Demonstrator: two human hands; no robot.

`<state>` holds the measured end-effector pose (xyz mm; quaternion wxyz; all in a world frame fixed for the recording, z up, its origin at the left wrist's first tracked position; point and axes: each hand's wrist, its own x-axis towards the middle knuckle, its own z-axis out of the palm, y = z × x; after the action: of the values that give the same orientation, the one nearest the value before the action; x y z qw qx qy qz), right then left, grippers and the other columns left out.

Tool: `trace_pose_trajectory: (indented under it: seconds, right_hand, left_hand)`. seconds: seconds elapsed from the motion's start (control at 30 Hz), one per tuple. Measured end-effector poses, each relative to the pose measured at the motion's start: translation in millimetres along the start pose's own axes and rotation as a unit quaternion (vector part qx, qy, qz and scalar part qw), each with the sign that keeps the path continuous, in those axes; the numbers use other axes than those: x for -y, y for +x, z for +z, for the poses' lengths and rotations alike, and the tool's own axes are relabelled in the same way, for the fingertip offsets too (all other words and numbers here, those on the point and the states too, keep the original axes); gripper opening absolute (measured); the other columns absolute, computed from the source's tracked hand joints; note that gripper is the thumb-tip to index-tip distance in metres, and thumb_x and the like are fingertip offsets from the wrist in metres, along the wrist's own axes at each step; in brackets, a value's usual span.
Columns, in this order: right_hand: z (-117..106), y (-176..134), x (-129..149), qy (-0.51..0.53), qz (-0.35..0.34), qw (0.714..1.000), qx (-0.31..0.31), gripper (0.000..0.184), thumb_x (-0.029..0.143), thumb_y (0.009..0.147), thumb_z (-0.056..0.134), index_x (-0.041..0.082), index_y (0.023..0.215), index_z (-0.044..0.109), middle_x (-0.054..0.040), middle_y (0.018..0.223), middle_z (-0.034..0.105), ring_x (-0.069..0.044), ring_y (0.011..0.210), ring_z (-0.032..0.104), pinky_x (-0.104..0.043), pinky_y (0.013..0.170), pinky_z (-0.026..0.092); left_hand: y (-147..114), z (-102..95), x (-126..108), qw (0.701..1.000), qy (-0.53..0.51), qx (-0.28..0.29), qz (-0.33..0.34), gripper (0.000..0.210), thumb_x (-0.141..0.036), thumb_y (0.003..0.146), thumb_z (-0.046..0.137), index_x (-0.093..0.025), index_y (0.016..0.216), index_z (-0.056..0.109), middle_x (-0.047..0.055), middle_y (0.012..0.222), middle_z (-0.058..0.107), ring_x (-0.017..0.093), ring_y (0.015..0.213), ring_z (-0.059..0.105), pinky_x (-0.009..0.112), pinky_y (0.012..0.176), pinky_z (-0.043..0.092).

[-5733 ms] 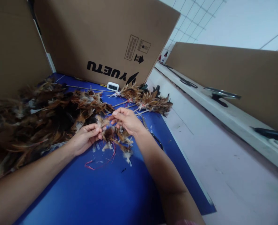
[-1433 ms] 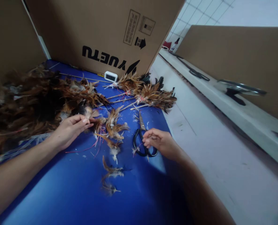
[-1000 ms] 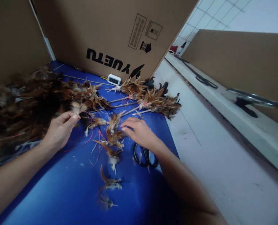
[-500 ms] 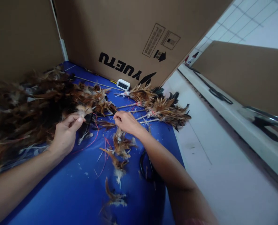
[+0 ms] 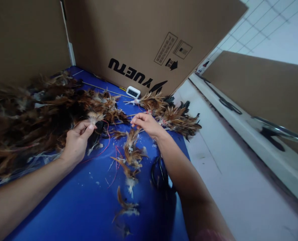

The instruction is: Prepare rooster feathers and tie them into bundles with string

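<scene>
Between thumb and fingers, my left hand (image 5: 77, 140) pinches a small tuft of pale and brown feathers (image 5: 95, 117). A red thread (image 5: 108, 135) curves down beside that tuft onto the blue tabletop (image 5: 71, 204). My right hand (image 5: 147, 124) is closed, fingertips together, above the middle of the table; whatever they hold is too small to make out. Just below it lies a row of loose feather tufts (image 5: 132, 152). To its right are bound feather bundles (image 5: 180, 117) on thin sticks, partly covered by the hand.
A big heap of brown feathers (image 5: 38, 117) covers the left side. Black-handled scissors (image 5: 159, 172) lie by my right forearm. At the back, a small white digital timer (image 5: 133, 92) stands against a cardboard box (image 5: 138, 33). The table's right edge borders a pale floor (image 5: 214, 187).
My right hand has moved right and slightly up, away from the left hand. The left still pinches the feather tuft. The whole view has shifted a little.
</scene>
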<state>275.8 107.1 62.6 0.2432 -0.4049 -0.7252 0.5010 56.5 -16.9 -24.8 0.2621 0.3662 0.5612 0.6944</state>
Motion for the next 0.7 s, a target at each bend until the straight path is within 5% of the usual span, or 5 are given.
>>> trace_pose_trajectory:
  seconds: [0.13, 0.27, 0.47, 0.7]
  right_hand:
    - [-8.7, -28.4, 5.8, 0.165, 0.04, 0.985, -0.005, 0.024, 0.034, 0.07, 0.072, 0.016, 0.073, 0.057, -0.002, 0.074, 0.068, -0.012, 0.068, 0.064, -0.023, 0.059, 0.046]
    - [-7.5, -60.1, 5.4, 0.205, 0.054, 0.977, -0.033, 0.031, 0.034, 0.062, 0.08, 0.016, 0.073, 0.057, -0.0004, 0.068, 0.067, -0.012, 0.061, 0.064, -0.021, 0.054, 0.046]
    - [1.3, -108.2, -1.3, 0.177, 0.066, 0.976, -0.107, 0.034, 0.027, 0.057, 0.083, 0.017, 0.081, 0.061, 0.0001, 0.068, 0.066, -0.012, 0.061, 0.062, -0.021, 0.052, 0.044]
    - [15.9, -153.5, -19.0, 0.028, 0.069, 0.98, -0.186, 0.026, 0.032, 0.066, 0.075, 0.018, 0.083, 0.063, 0.0007, 0.066, 0.062, -0.013, 0.057, 0.059, -0.026, 0.052, 0.044]
  left_hand:
    - [-2.6, 1.7, -6.1, 0.994, -0.101, 0.023, -0.045, 0.01, -0.031, 0.075, 0.068, -0.021, 0.077, 0.069, 0.001, 0.088, 0.068, 0.017, 0.093, 0.062, 0.028, 0.082, 0.047]
    - [-5.8, 2.6, -16.1, 0.991, -0.119, 0.032, -0.053, 0.013, -0.031, 0.076, 0.068, -0.019, 0.077, 0.068, 0.002, 0.087, 0.069, 0.017, 0.089, 0.065, 0.027, 0.071, 0.052]
    - [-0.3, -2.6, -25.8, 0.989, -0.141, 0.021, 0.034, 0.01, -0.025, 0.079, 0.065, -0.015, 0.079, 0.066, 0.002, 0.082, 0.067, 0.015, 0.085, 0.065, 0.032, 0.083, 0.054]
    - [1.3, -10.3, -49.3, 0.981, -0.177, 0.079, -0.014, 0.014, -0.026, 0.078, 0.066, -0.015, 0.073, 0.06, 0.002, 0.071, 0.065, 0.014, 0.066, 0.066, 0.025, 0.058, 0.056]
